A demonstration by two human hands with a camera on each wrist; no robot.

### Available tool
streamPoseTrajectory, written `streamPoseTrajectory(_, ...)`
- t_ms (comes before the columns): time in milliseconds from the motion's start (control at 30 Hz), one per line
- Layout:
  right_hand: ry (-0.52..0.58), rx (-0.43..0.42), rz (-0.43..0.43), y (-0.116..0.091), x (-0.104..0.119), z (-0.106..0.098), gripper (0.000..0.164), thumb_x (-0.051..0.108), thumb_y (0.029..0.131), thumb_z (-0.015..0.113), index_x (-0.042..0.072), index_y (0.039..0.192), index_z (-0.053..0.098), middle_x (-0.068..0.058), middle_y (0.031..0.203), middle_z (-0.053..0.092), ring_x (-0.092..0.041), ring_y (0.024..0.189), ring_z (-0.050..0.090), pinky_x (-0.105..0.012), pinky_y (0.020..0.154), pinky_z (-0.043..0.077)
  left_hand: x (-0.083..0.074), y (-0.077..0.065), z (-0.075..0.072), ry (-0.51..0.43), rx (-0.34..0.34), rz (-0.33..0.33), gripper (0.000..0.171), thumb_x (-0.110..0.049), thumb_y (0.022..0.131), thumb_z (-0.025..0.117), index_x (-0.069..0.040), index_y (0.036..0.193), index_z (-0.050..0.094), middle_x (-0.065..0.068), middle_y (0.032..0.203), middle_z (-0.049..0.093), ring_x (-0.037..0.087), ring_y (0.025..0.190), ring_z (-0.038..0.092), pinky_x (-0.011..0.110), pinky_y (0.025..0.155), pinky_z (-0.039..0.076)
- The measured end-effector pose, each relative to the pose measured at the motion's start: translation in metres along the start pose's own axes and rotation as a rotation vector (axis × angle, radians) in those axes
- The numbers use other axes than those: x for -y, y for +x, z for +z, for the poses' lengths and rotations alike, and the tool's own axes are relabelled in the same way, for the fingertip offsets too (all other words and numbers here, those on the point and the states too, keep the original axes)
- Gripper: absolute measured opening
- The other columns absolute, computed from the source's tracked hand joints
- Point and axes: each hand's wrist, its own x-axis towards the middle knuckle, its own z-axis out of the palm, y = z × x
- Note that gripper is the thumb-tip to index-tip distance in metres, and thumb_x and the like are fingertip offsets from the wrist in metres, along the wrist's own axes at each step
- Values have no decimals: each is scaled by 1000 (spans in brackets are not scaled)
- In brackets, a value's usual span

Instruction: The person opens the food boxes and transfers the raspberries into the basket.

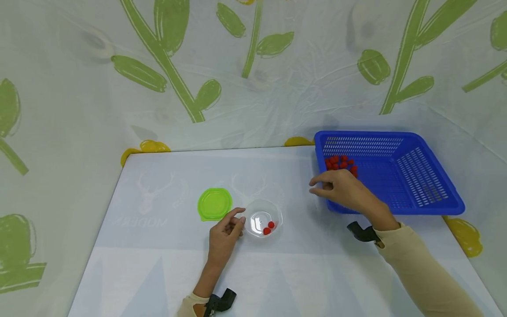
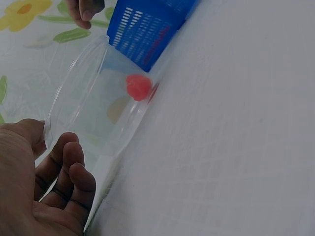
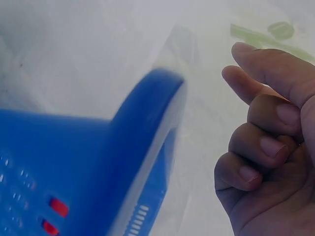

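My left hand [image 1: 223, 240] is at the left side of a clear plastic bowl [image 1: 259, 204], its thumb and index fingertip holding the rim. The other fingers curl beside the bowl wall in the left wrist view. Two small red balls [image 1: 267, 230] lie in the bowl; one red ball [image 2: 139, 87] shows through the wall in that view. My right hand [image 1: 341, 187] is over the left front rim of a blue basket [image 1: 416, 176]. Its thumb and index finger are apart with nothing between them, the other fingers bent toward the palm. Several red balls [image 1: 334, 166] lie in the basket's left end.
A bright green lid [image 1: 214, 204] lies on the white table [image 1: 158, 273], left of the bowl and close to my left hand. The basket stands at the table's back right. Behind the table hangs a pale sheet [image 1: 277, 101] with green plant prints.
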Motion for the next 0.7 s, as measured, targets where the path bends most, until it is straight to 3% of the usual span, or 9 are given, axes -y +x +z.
streamPoseTrajectory(700, 0, 46, -69, -1, 15, 26, 13, 14, 88, 79, 11, 100, 78, 9, 65, 45, -10, 60, 45, -23, 51, 37, -1, 0, 0, 8, -2, -4, 25, -1, 95, 67, 1, 120, 68, 20, 78, 63, 30, 64, 60, 19, 58, 50)
